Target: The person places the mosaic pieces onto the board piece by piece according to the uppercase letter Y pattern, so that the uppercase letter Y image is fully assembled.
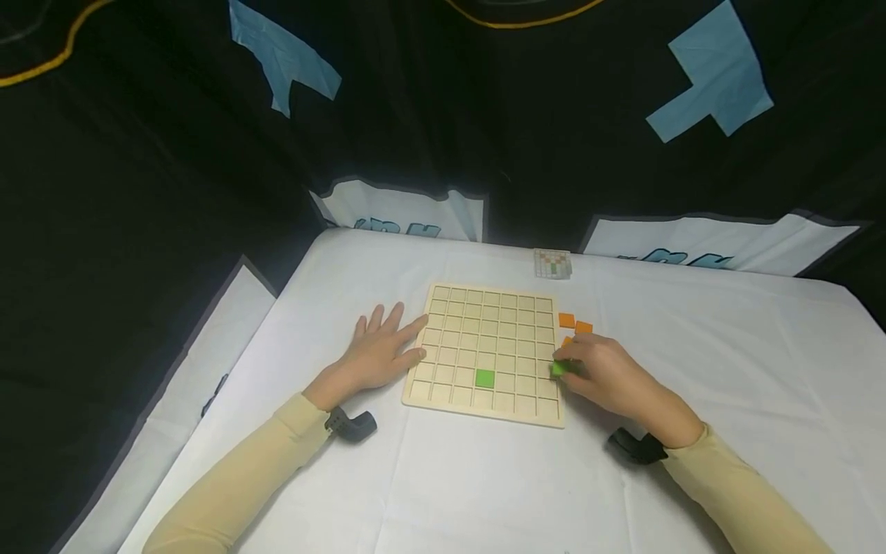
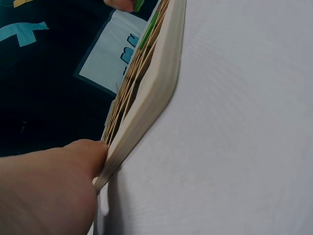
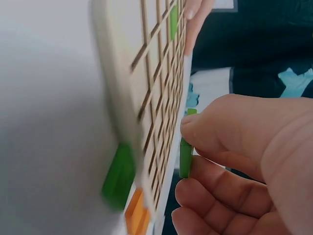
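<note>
A pale wooden grid board [image 1: 508,315] lies flat on the white table, with one green square tile [image 1: 484,378] set in a cell near its front. My left hand [image 1: 377,355] rests at the board's left edge, fingers spread, thumb and index fingertips touching the rim. At the right edge, my right hand [image 1: 609,377] pinches another green tile [image 3: 185,156] between thumb and fingers, held above the tabletop. The right wrist view also shows a loose green tile [image 3: 119,177] beside the board and an orange tile [image 3: 136,213] past it.
Several orange tiles [image 1: 567,320] lie right of the board, partly hidden by the right hand. Behind the board sits a small patterned card [image 1: 552,264]. Black cloth [image 1: 526,154] with blue tape pieces [image 1: 720,73] hangs beyond the table's far edge.
</note>
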The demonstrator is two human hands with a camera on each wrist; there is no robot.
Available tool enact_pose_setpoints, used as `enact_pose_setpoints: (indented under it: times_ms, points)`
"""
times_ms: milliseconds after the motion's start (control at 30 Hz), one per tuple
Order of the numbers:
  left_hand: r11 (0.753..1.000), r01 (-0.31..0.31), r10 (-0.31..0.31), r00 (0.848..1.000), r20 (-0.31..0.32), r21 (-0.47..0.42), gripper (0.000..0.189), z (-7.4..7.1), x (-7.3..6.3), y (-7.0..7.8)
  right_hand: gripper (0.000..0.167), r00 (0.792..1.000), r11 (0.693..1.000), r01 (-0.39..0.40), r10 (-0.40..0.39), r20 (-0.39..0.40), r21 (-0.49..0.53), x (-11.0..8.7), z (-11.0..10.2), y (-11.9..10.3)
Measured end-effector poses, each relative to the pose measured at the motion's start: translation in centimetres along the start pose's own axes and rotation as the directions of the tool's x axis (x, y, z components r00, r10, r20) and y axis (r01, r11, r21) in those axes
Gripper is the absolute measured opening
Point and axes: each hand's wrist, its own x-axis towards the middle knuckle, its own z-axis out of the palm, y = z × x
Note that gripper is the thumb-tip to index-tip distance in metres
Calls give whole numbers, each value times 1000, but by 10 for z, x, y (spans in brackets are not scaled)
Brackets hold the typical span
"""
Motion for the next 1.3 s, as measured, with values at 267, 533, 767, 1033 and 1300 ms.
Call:
enact_pose_setpoints:
  times_ms: [267,533,767,1033,1300]
  points:
    - [1000,-1,1,1000,1,-4,65,0,0,0,18,998,998,59,-59,18,35,20,7,-15]
    - [1000,-5,5,1000,-2,3,65,0,0,0,17,997,998,45,-47,61,47,37,13,-25]
    - [1000,-1,1,1000,1,5,65,0,-1,0,20,995,996,67,-72,66,62,48,20,-31]
    - [1000,0,0,1000,-6,2,65,-1,-2,2,20,991,992,109,-113,65,67,59,29,-38]
    - [1000,3,-3,1000,-6,7,66,1,0,1,19,990,991,117,-122,77,66,69,35,-41]
